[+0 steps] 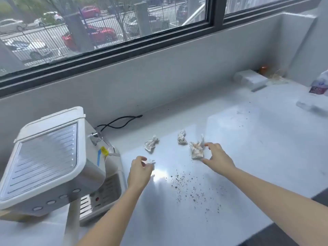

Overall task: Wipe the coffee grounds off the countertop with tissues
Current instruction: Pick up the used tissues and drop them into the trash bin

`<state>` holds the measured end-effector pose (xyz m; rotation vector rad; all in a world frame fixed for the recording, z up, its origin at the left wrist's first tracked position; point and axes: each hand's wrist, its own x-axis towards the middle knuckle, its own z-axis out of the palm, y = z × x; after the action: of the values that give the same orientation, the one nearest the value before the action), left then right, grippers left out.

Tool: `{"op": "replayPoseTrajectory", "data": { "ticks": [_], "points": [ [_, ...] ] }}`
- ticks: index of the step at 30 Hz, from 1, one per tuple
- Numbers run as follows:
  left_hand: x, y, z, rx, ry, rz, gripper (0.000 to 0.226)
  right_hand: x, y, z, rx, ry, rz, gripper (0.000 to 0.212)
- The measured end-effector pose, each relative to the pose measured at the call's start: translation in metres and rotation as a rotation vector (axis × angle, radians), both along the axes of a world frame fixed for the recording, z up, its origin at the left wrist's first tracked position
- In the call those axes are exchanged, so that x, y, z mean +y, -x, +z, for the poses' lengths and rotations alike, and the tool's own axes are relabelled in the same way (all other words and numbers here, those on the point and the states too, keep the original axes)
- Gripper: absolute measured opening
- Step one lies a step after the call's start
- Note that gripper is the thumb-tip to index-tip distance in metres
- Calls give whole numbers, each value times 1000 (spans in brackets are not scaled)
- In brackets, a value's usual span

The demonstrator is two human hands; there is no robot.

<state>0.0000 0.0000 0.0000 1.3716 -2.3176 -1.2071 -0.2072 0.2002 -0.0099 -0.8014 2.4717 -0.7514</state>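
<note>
Dark coffee grounds lie scattered on the white countertop in front of me. My left hand is shut on a small crumpled tissue, near the coffee machine. My right hand is spread with thumb and forefinger on either side of a stained crumpled tissue that rests on the counter. Two more crumpled tissues lie just beyond my hands.
A white coffee machine stands at the left, its black cord trailing along the wall. At the far right are a white box, a tissue pack and a few stray grounds. The counter's front edge runs at lower right.
</note>
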Motion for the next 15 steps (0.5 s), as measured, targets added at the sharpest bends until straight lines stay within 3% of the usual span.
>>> {"op": "replayPoseTrajectory", "data": {
  "ticks": [4, 7, 15],
  "points": [
    [-14, 13, -17, -179, 44, 20, 48, -21, 16, -9, 42, -101, 82, 71],
    [-22, 18, -32, -198, 36, -14, 48, -37, 19, -20, 64, -137, 110, 72],
    [-28, 19, -55, -62, 14, 36, 17, -58, 19, -46, 68, -45, 19, 35]
  ]
}}
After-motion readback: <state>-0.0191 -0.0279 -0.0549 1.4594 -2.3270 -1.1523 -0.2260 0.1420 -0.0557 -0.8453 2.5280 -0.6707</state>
